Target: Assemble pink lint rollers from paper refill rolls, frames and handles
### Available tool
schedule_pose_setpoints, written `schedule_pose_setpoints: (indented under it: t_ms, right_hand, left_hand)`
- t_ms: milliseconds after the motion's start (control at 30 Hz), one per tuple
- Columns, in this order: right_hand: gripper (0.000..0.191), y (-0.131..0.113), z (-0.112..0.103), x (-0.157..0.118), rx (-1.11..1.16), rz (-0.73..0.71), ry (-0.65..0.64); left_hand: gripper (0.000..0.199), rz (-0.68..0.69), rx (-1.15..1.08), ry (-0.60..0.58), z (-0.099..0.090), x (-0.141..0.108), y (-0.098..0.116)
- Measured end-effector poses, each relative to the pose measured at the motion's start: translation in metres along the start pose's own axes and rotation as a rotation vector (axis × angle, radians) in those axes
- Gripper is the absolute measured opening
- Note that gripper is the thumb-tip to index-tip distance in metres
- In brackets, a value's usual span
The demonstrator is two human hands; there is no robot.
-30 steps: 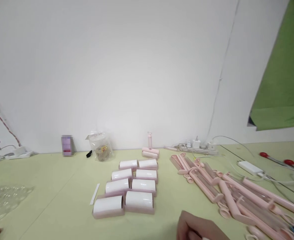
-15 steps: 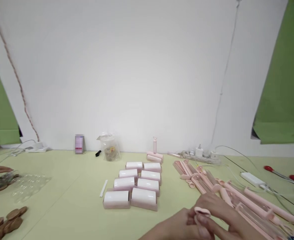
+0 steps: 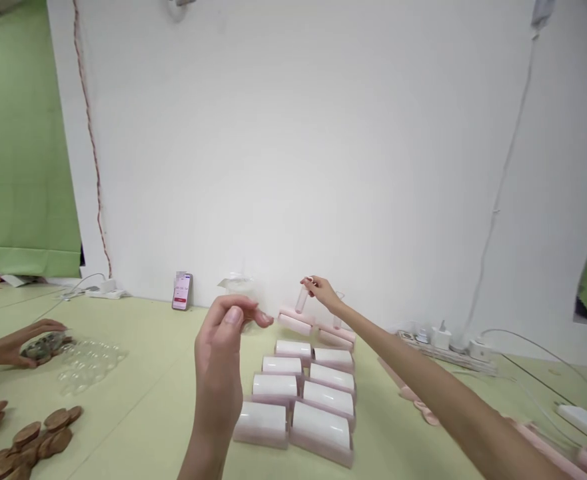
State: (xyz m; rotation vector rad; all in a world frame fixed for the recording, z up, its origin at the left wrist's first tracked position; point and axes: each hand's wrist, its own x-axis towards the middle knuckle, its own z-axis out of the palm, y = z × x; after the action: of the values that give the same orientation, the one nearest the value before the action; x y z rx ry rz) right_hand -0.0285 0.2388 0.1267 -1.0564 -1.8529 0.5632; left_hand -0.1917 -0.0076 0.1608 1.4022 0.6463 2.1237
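My right hand (image 3: 319, 291) is stretched toward the wall, its fingers pinching the looped top of a translucent pink handle (image 3: 300, 301). This handle rises from a pink roller piece (image 3: 294, 321) on the table; whether they are joined is hard to see. Just right of it lies a similar pink piece (image 3: 336, 335) with its own upright handle, partly behind my wrist. My left hand (image 3: 226, 357) is raised nearer to me, fingers loosely curved and nothing visible in them. Below both hands, several white rolls (image 3: 273, 385) sit in pink holders in two columns.
A phone (image 3: 182, 291) leans on the wall, and a clear bag (image 3: 240, 285) is partly behind my left hand. On the left, a co-worker's hands (image 3: 20, 343) are near bubble wrap (image 3: 90, 360) and brown discs (image 3: 38, 440). A power strip (image 3: 446, 350) and pink parts (image 3: 548, 443) lie right.
My hands have parted from the lower right: the right reaches to the back, the left is up at centre. A second pink piece with a handle now lies left of the first. The view has swung left.
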Motion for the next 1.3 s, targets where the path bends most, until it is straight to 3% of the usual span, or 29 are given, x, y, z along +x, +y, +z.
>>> schedule_pose_setpoints:
  t_ms: [133, 267, 367, 467, 567, 700, 767, 867, 900, 1000, 1067, 1167, 1300]
  right_hand:
    - [0.027, 0.024, 0.026, 0.015, -0.080, 0.015, -0.020]
    - [0.028, 0.026, 0.024, -0.005, -0.178, -0.030, 0.030]
    - [0.028, 0.018, 0.015, -0.058, -0.249, -0.124, -0.037]
    - [0.022, 0.010, 0.011, -0.136, -0.295, -0.235, -0.219]
    - [0.052, 0.008, 0.016, -0.205, -0.324, -0.277, -0.319]
    - [0.044, 0.010, 0.024, -0.244, -0.276, -0.169, -0.352]
    - [0.041, 0.011, 0.018, -0.251, -0.221, -0.105, -0.312]
    - [0.037, 0.011, -0.005, -0.264, -0.074, 0.040, -0.249]
    - [0.035, 0.012, -0.015, -0.269, -0.004, 0.104, -0.225]
    - [0.036, 0.016, -0.041, -0.282, 0.269, 0.333, -0.154]
    - [0.040, 0.018, -0.052, -0.288, 0.489, 0.466, -0.119]
    - [0.034, 0.020, -0.058, -0.295, 0.812, 0.580, -0.051]
    - [0.031, 0.028, -0.059, -0.298, 1.141, 0.683, 0.079]
  left_hand:
    - [0.018, 0.080, -0.006, -0.002, 0.001, -0.008, 0.009]
    - [0.017, 0.068, 0.008, 0.001, 0.008, -0.009, 0.007]
    - [0.017, 0.048, 0.040, 0.000, 0.014, -0.010, 0.006]
    - [0.017, 0.056, 0.083, -0.044, 0.021, -0.014, 0.006]
    - [0.025, 0.151, 0.108, -0.100, 0.030, -0.020, 0.004]
    - [0.029, 0.243, 0.190, -0.135, 0.045, -0.029, -0.005]
    - [0.028, 0.124, 0.336, -0.291, 0.050, -0.035, -0.016]
    - [0.019, -0.224, 0.557, -0.636, 0.054, -0.054, -0.045]
    - [0.025, -0.343, 0.604, -0.699, 0.054, -0.063, -0.058]
    - [0.054, -0.563, 0.731, -0.663, 0.063, -0.096, -0.097]
    - [0.065, -0.654, 0.671, -0.669, 0.077, -0.114, -0.118]
    - [0.062, -0.677, 0.658, -0.687, 0.105, -0.124, -0.135]
    - [0.057, -0.640, 0.710, -0.722, 0.133, -0.111, -0.140]
